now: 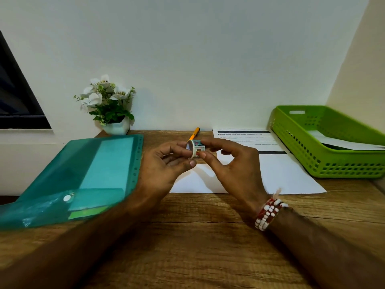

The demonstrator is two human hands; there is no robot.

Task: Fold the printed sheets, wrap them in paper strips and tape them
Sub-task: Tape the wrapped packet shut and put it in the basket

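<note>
A small roll of patterned tape (196, 148) is held above the desk between both hands. My left hand (164, 163) grips the roll from the left with thumb and fingers. My right hand (233, 161) pinches the roll's right side with thumb and forefinger. A printed sheet (270, 163) lies flat on the wooden desk under and behind my hands, text at its far end. More white paper (341, 142) lies in the green basket (325, 161) at the right.
A teal plastic folder (83, 176) covers the desk's left part. An orange pen (194, 133) lies by the wall behind the tape. A white pot of flowers (110, 109) stands at the back left. The wall runs close behind the desk.
</note>
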